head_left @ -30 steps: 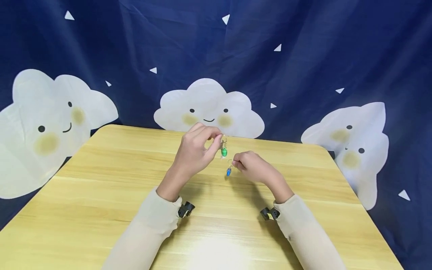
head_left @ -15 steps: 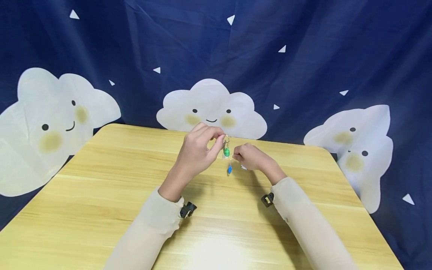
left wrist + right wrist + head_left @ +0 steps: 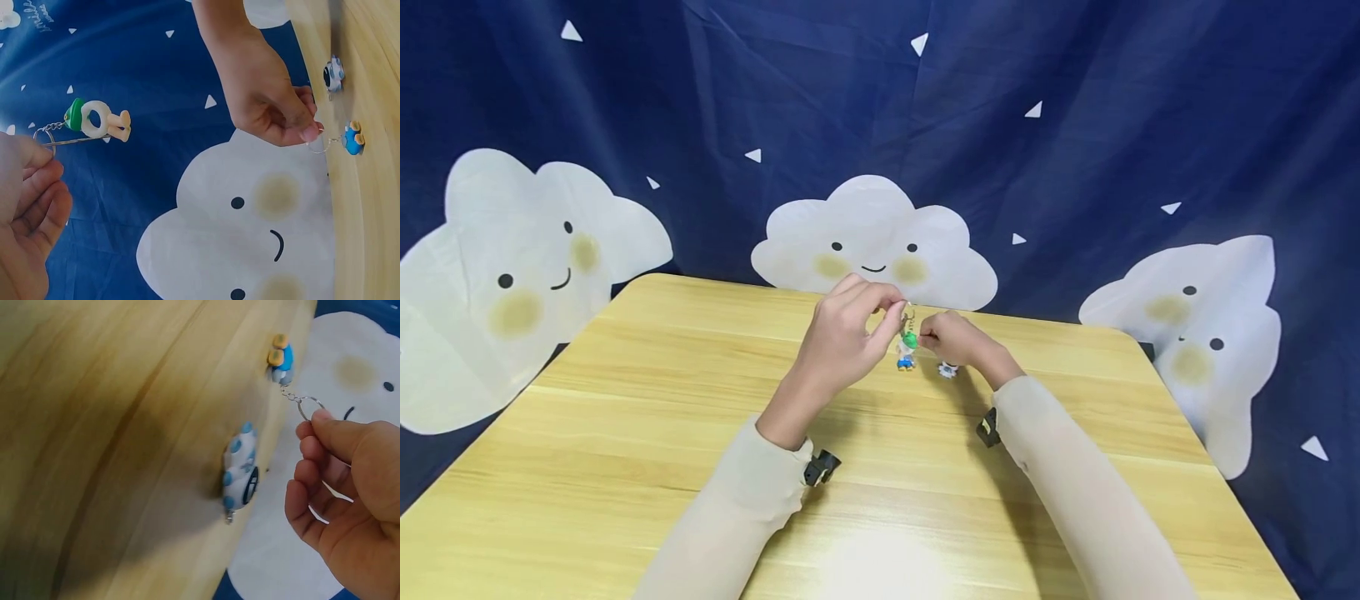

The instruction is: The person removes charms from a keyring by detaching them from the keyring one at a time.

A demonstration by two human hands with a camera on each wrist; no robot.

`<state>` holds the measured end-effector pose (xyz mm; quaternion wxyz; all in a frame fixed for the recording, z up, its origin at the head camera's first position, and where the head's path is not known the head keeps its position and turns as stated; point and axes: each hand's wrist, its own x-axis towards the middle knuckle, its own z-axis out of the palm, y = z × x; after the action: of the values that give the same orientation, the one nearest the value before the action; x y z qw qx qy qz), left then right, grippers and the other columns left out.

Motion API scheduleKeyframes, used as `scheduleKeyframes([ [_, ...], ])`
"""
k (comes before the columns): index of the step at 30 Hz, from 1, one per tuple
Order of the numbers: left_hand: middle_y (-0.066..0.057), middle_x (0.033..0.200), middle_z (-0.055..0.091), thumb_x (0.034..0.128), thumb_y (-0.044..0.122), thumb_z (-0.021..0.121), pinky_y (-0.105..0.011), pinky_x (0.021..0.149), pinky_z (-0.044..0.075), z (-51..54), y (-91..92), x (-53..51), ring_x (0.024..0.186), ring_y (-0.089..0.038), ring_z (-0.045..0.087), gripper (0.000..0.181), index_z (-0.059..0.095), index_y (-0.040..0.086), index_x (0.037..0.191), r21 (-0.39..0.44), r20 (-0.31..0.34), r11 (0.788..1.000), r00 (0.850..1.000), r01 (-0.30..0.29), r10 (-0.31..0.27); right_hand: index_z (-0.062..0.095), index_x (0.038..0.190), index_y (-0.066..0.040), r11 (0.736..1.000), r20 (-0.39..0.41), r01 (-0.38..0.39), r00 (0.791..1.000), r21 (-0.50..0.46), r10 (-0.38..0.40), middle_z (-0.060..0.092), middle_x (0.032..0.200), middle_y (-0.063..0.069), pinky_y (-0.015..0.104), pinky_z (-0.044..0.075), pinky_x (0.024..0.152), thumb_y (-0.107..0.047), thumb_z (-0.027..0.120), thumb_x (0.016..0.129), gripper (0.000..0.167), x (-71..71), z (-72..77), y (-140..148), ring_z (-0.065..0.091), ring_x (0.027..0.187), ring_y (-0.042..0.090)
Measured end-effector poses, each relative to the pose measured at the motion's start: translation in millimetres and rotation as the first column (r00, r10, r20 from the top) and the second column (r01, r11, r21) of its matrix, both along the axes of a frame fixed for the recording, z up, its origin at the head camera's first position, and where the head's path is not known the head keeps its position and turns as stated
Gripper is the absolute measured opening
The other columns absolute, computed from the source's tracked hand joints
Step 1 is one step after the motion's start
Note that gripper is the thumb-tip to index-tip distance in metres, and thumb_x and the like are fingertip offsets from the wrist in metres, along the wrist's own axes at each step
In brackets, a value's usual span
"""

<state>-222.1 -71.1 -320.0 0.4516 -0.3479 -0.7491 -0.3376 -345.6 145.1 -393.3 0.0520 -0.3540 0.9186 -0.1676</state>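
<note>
My left hand (image 3: 848, 340) pinches the metal ring of a keychain (image 3: 95, 119), whose small figure has a green cap and a white ring around it. A thin straight metal rod (image 3: 87, 139) also extends from those fingertips. Opposite it, my right hand (image 3: 961, 340) holds the split ring of a second keychain (image 3: 283, 361) between thumb and forefinger. Its blue figure with orange feet dangles from a short chain, close to the tabletop. Beside this hand, a white and light-blue astronaut-like keychain (image 3: 240, 469) appears to lie on the table; its ring is not visible.
A light wooden table (image 3: 625, 417) spreads beneath both hands. Behind its far edge hangs a dark blue curtain (image 3: 820, 100) with white clouds and triangles. Black wrist cameras sit at the left cuff (image 3: 822, 468) and right cuff (image 3: 988, 427).
My right hand has moved up and away, carrying the blue keychain nearly behind the green-capped one. The white keychain has come into view below it. My left hand stays nearly still.
</note>
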Motion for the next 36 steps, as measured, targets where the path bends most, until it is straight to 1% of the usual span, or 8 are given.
scheduleKeyframes([
  [7, -0.006, 0.080, 0.071, 0.0934, 0.001, 0.067, -0.029, 0.066, 0.048, 0.5, -0.5, 0.7, 0.077, -0.021, 0.059, 0.006, 0.071, 0.003, 0.090, -0.005, 0.015, 1.000, 1.000, -0.003, 0.003, 0.055, 0.069, -0.012, 0.999, 0.032, 0.021, 0.999, 0.030, -0.022, 0.042, 0.060, -0.004, 0.025, 0.033, 0.056, -0.006, 0.062, 0.101, 0.033, -13.0, -8.1, -1, 0.037, 0.052, 0.009],
  [15, -0.005, 0.081, 0.071, 0.0924, 0.000, 0.069, -0.028, 0.065, 0.049, -0.9, -0.3, 0.3, 0.077, -0.020, 0.059, 0.005, 0.071, 0.004, 0.090, -0.016, 0.032, 1.000, 0.999, -0.012, 0.013, 0.043, 0.057, -0.017, 0.996, 0.049, 0.049, 0.997, 0.072, -0.053, 0.035, 0.056, -0.006, 0.024, 0.029, 0.053, -0.003, 0.060, 0.095, 0.044, -23.2, -15.1, -4, 0.031, 0.049, 0.008],
  [20, -0.006, 0.081, 0.071, 0.0923, 0.000, 0.069, -0.029, 0.066, 0.050, -0.6, -0.8, -0.1, 0.077, -0.021, 0.060, 0.006, 0.072, 0.004, 0.091, -0.024, 0.046, 1.000, 0.999, -0.014, 0.015, 0.043, 0.056, -0.017, 0.994, 0.022, 0.051, 0.998, 0.091, -0.054, 0.036, 0.058, -0.005, 0.025, 0.031, 0.056, -0.003, 0.062, 0.092, 0.043, -24.0, -12.6, -6, 0.032, 0.054, 0.010],
  [23, -0.006, 0.082, 0.072, 0.0935, 0.001, 0.067, -0.029, 0.066, 0.050, -0.7, -0.7, -0.4, 0.078, -0.022, 0.061, 0.005, 0.072, 0.003, 0.091, -0.029, 0.057, 0.999, 0.998, -0.014, 0.015, 0.045, 0.058, -0.015, 0.993, 0.010, 0.062, 0.998, 0.100, -0.063, 0.037, 0.057, -0.005, 0.026, 0.032, 0.056, -0.005, 0.062, 0.094, 0.041, -21.2, -5.2, -7, 0.033, 0.053, 0.011],
  [25, -0.006, 0.082, 0.072, 0.0938, 0.002, 0.067, -0.029, 0.067, 0.051, -0.5, -0.6, -0.3, 0.078, -0.022, 0.061, 0.006, 0.072, 0.003, 0.091, -0.030, 0.062, 0.999, 0.998, -0.014, 0.016, 0.051, 0.061, -0.014, 0.993, -0.007, 0.070, 0.998, 0.091, -0.070, 0.041, 0.057, -0.004, 0.027, 0.034, 0.056, -0.008, 0.063, 0.096, 0.038, -18.2, 2.0, -7, 0.036, 0.053, 0.011],
  [29, -0.006, 0.083, 0.072, 0.0941, 0.002, 0.066, -0.029, 0.067, 0.051, -0.8, -0.8, -0.6, 0.078, -0.021, 0.061, 0.007, 0.072, 0.003, 0.092, -0.034, 0.068, 0.999, 0.997, -0.017, 0.019, 0.062, 0.071, -0.010, 0.996, -0.070, 0.080, 0.995, 0.046, -0.077, 0.051, 0.062, -0.002, 0.029, 0.039, 0.058, -0.011, 0.064, 0.099, 0.027, -8.8, 20.7, -7, 0.045, 0.057, 0.013],
  [33, -0.006, 0.082, 0.072, 0.0938, 0.001, 0.066, -0.029, 0.068, 0.051, -1.9, -1.1, -1.2, 0.078, -0.021, 0.061, 0.007, 0.072, 0.003, 0.091, -0.035, 0.065, 0.999, 0.998, -0.020, 0.023, 0.065, 0.076, -0.009, 0.999, -0.162, 0.043, 0.986, -0.002, -0.043, 0.056, 0.066, -0.001, 0.032, 0.043, 0.060, -0.012, 0.065, 0.099, 0.023, 5.4, 40.2, -8, 0.050, 0.061, 0.015],
  [36, -0.006, 0.082, 0.072, 0.0936, 0.001, 0.066, -0.030, 0.068, 0.051, -2.5, -1.3, -1.5, 0.077, -0.022, 0.061, 0.006, 0.072, 0.003, 0.091, -0.030, 0.058, 0.999, 0.998, -0.019, 0.020, 0.066, 0.078, -0.009, 1.000, -0.209, 0.005, 0.978, -0.017, -0.008, 0.057, 0.069, 0.000, 0.033, 0.045, 0.061, -0.012, 0.065, 0.099, 0.021, 18.5, 52.6, -8, 0.052, 0.064, 0.015],
])
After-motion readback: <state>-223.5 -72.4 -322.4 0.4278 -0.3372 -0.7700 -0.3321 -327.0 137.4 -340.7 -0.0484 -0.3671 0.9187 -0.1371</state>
